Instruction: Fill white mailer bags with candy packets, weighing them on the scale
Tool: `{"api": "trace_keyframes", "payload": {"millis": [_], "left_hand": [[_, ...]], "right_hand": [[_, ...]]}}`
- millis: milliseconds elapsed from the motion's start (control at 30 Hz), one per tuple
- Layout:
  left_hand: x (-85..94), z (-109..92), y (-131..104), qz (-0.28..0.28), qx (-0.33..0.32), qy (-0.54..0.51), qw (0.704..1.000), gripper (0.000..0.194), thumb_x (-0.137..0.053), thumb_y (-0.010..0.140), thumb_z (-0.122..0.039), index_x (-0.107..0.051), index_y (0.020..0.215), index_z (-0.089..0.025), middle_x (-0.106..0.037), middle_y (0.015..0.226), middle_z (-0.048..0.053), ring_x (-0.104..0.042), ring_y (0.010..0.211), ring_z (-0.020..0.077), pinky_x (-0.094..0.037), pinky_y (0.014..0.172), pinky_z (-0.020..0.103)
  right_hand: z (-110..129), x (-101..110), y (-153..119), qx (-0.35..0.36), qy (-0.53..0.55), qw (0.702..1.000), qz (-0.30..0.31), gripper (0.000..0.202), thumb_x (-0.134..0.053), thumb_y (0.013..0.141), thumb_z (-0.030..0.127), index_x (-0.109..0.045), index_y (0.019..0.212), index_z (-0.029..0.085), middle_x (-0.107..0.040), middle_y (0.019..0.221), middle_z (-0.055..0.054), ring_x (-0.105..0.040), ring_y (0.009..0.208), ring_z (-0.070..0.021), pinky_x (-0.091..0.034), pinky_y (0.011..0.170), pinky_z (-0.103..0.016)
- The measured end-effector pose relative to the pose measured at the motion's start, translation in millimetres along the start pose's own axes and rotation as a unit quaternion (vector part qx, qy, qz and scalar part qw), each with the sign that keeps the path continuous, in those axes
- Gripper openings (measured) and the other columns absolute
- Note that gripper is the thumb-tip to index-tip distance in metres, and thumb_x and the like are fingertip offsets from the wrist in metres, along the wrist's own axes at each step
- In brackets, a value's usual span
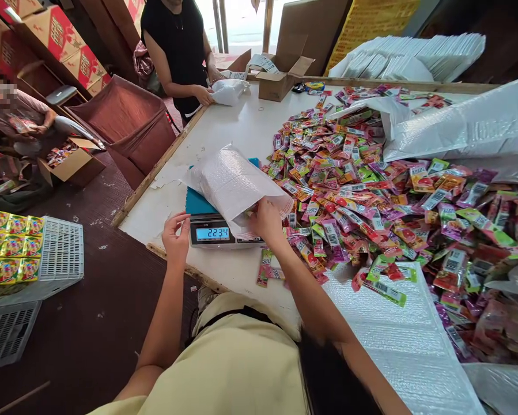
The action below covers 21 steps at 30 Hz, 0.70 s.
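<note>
A white bubble mailer lies tilted across a digital scale with a blue-green platform; the lit display appears to read 2234. At the mailer's open mouth is my right hand, fingers curled and partly inside; what they grip is hidden. My left hand is beside the scale's left front corner, fingers loosely bent, thumb apart, with nothing visible in it. Close to the scale's right side begins a wide heap of small colourful snack packets.
Another bubble mailer lies over the heap, and a flat one is at front right. Stacked mailers stand behind. Across the table, a person handles a white mailer near an open carton. Crates stand left.
</note>
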<state>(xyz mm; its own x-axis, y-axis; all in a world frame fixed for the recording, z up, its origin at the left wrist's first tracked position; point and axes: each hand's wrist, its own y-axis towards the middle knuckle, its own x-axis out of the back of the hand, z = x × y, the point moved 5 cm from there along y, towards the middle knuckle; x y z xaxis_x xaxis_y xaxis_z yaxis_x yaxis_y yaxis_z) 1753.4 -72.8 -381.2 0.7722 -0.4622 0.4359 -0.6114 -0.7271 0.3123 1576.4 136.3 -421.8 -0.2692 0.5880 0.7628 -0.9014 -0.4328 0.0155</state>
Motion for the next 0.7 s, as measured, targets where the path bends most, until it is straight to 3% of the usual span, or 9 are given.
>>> {"api": "trace_keyframes", "payload": {"millis": [67, 167, 267, 400, 467, 533, 600, 700], "left_hand": [[-0.5, 3, -1, 0.001, 0.004, 0.002, 1.0, 0.023, -0.064, 0.09, -0.042, -0.074, 0.098, -0.022, -0.07, 0.12, 0.009, -0.063, 0.117, 0.0222, -0.052, 0.092, 0.034], [-5.9, 2, -1, 0.011, 0.002, -0.007, 1.0, 0.024, -0.064, 0.09, -0.042, -0.074, 0.098, -0.022, -0.07, 0.119, 0.009, -0.063, 0.117, 0.0223, -0.052, 0.093, 0.034], [-10.1, -5, 3, 0.023, -0.007, -0.025, 0.999, 0.023, -0.064, 0.091, -0.041, -0.074, 0.098, -0.021, -0.07, 0.118, 0.01, -0.064, 0.116, 0.0224, -0.052, 0.094, 0.034], [-18.5, -16, -5, 0.044, -0.011, -0.013, 0.999, 0.029, -0.062, 0.091, -0.045, -0.071, 0.105, -0.021, -0.07, 0.116, 0.012, -0.065, 0.11, 0.0227, -0.054, 0.086, 0.033], [-34.1, -23, -20, 0.075, -0.01, 0.004, 0.997, 0.05, -0.069, 0.086, -0.047, -0.062, 0.127, -0.021, -0.069, 0.116, 0.013, -0.067, 0.098, 0.0222, -0.054, 0.078, 0.032], [-58.1, -29, -36, 0.116, -0.018, 0.024, 0.993, 0.089, -0.08, 0.074, -0.047, -0.042, 0.15, -0.021, -0.068, 0.12, 0.016, -0.068, 0.092, 0.0241, -0.053, 0.074, 0.032], [-81.4, -34, -43, 0.134, -0.023, 0.047, 0.99, 0.104, -0.084, 0.07, -0.044, -0.031, 0.157, -0.02, -0.067, 0.122, 0.018, -0.069, 0.091, 0.0285, -0.053, 0.073, 0.035], [-100.0, -41, -15, 0.113, -0.021, 0.055, 0.992, 0.068, -0.071, 0.078, -0.029, -0.053, 0.144, -0.022, -0.073, 0.11, 0.015, -0.071, 0.089, 0.0319, -0.055, 0.077, 0.039]], "right_hand": [[-6, -1, 0, -0.013, 0.03, 0.999, 0.009, 0.029, -0.048, 0.079, 0.009, -0.051, 0.108, 0.014, -0.068, 0.093, -0.015, -0.061, 0.09, -0.0307, -0.047, 0.082, -0.042], [-9, -4, 0, -0.004, 0.051, 0.999, -0.012, 0.031, -0.052, 0.081, 0.016, -0.049, 0.112, 0.014, -0.068, 0.099, -0.015, -0.062, 0.091, -0.0305, -0.048, 0.081, -0.041], [-8, -10, 3, 0.004, 0.046, 0.999, -0.026, 0.035, -0.054, 0.078, 0.017, -0.049, 0.112, 0.012, -0.067, 0.102, -0.019, -0.062, 0.091, -0.032, -0.048, 0.082, -0.043], [-6, -17, 9, 0.003, 0.096, 0.995, -0.019, 0.035, -0.052, 0.075, 0.013, -0.053, 0.11, 0.013, -0.07, 0.091, -0.014, -0.063, 0.083, -0.0284, -0.049, 0.077, -0.038], [-2, -19, 14, -0.003, 0.119, 0.993, -0.016, 0.033, -0.052, 0.076, 0.013, -0.057, 0.109, 0.013, -0.071, 0.093, -0.014, -0.064, 0.085, -0.0282, -0.049, 0.078, -0.037], [7, -22, 20, -0.008, 0.135, 0.991, -0.007, 0.031, -0.05, 0.079, 0.011, -0.062, 0.107, 0.011, -0.072, 0.1, -0.018, -0.066, 0.092, -0.0292, -0.049, 0.083, -0.038], [19, -21, 23, 0.0, 0.153, 0.988, 0.009, 0.031, -0.048, 0.08, 0.009, -0.066, 0.105, 0.009, -0.072, 0.103, -0.02, -0.066, 0.095, -0.0292, -0.049, 0.087, -0.039], [32, 0, 12, 0.045, 0.183, 0.982, 0.029, 0.031, -0.051, 0.079, 0.007, -0.07, 0.102, 0.01, -0.074, 0.095, -0.015, -0.068, 0.086, -0.0256, -0.052, 0.083, -0.037]]}}
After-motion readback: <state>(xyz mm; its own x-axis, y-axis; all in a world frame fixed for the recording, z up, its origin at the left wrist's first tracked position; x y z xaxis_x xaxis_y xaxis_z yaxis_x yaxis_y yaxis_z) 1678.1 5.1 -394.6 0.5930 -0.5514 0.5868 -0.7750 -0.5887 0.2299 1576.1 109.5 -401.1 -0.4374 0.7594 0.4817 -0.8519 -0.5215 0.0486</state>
